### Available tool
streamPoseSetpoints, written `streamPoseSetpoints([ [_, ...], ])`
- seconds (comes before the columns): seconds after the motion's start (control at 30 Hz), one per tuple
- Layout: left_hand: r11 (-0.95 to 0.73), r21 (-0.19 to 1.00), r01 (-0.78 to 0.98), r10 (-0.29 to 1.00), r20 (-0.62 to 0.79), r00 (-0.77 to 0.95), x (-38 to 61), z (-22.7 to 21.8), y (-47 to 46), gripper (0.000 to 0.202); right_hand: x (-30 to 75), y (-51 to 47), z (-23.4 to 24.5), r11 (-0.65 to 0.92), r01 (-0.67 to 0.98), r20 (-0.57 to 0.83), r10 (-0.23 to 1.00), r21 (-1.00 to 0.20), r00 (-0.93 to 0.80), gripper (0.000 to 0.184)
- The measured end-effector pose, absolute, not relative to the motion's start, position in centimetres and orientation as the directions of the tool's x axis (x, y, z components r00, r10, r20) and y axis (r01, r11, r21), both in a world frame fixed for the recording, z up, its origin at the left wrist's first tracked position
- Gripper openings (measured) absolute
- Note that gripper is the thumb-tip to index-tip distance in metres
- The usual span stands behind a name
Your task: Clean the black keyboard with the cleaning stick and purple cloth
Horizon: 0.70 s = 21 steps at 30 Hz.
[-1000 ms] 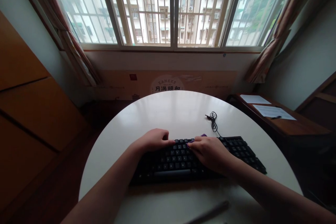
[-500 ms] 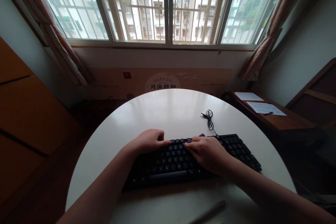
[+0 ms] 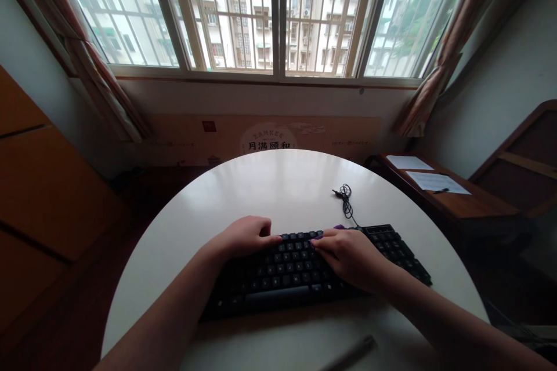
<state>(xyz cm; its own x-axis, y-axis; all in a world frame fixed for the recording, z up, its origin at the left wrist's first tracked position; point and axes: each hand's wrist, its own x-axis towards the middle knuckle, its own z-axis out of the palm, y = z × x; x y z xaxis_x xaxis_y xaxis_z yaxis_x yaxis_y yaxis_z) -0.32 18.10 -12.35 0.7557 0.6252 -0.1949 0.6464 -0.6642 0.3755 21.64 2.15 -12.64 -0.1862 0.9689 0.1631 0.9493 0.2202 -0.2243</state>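
Note:
A black keyboard (image 3: 287, 278) lies on the round white table in front of me, slightly tilted to the right. My left hand (image 3: 250, 236) is closed on its far left part, the thumb resting along the upper keys and the other fingers mostly out of sight. Pinched in my right hand (image 3: 346, 252) is a small purple cloth (image 3: 339, 227), pressed against the upper right keys. Only small bits of the cloth show around the fingers.
The bundled keyboard cable (image 3: 346, 200) lies behind the keyboard on the white table (image 3: 270, 185). A dark, blurred stick-like object (image 3: 350, 353) is near the front. To the right, a wooden side table (image 3: 474, 200) bears papers (image 3: 439, 182) and a pen (image 3: 441, 191).
My right hand has shifted very slightly with the purple cloth along the upper keys, and less of the cloth shows. My left hand stays on the keyboard.

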Motion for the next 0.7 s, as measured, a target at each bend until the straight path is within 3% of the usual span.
streamPoseSetpoints([
  [0.23,-0.653,0.378,0.656,0.632,-0.205,0.747,-0.2,-12.2,18.0,0.047,21.7,1.6,-12.1,0.234,0.945,0.122,0.970,-0.227,-0.211,0.034],
  [0.47,-0.690,0.370,0.622,0.601,-0.186,0.778,-0.3,-12.0,18.2,0.048,21.6,2.0,-12.7,0.217,0.949,0.193,0.966,-0.231,-0.174,0.031],
  [0.7,-0.683,0.373,0.628,0.607,-0.188,0.772,-0.4,-12.2,18.4,0.049,24.1,1.0,-11.1,0.335,0.914,0.185,0.937,-0.229,-0.297,0.028],
])
